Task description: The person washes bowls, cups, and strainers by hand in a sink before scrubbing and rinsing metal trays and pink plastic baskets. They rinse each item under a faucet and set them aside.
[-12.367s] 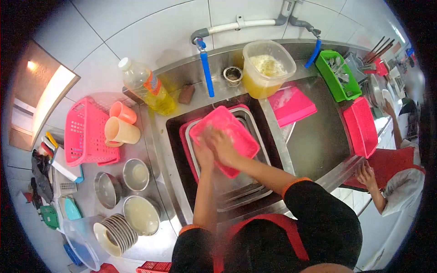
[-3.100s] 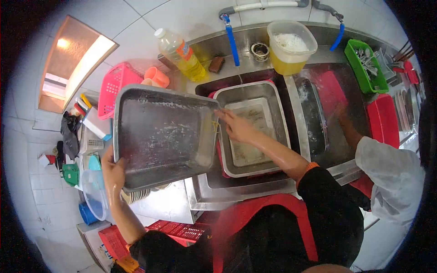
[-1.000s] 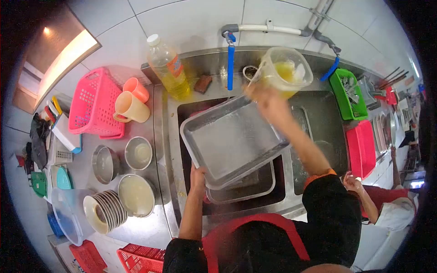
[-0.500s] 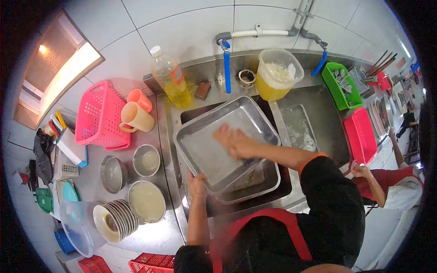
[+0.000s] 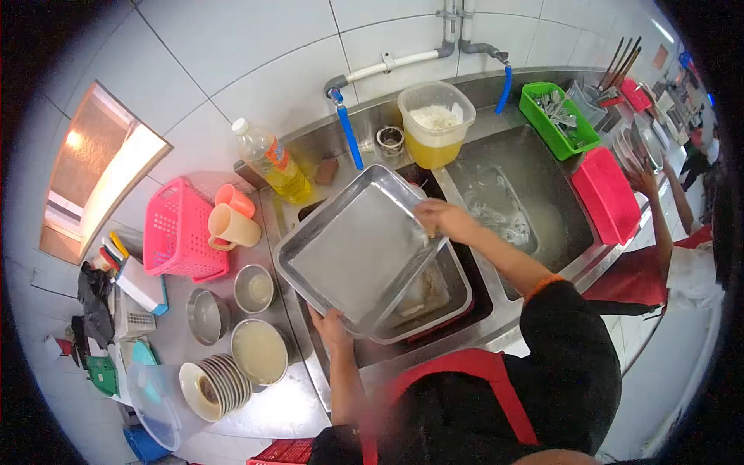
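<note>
A rectangular metal tray (image 5: 353,244) is held tilted over the left sink. My left hand (image 5: 333,328) grips its near left edge. At its right edge is my right hand (image 5: 444,220), fingers closed round something small and pale that I cannot make out. Beneath lies a second metal tray (image 5: 465,298), partly hidden by the first. Behind the sinks stands a clear tub (image 5: 436,124) of yellow liquid topped with foam.
Left of the sink are metal bowls (image 5: 260,353), stacked plates (image 5: 203,391), a pink basket (image 5: 180,229), mugs (image 5: 234,226) and an oil-coloured bottle (image 5: 275,167). A green cutlery basket (image 5: 559,120) and red basin (image 5: 606,195) border the right sink (image 5: 558,225). A co-worker (image 5: 643,271) is at right.
My right hand has moved from the middle of the tray to its right edge. The camera view has shifted and turned slightly. The co-worker's hands have moved up to the plates at the right.
</note>
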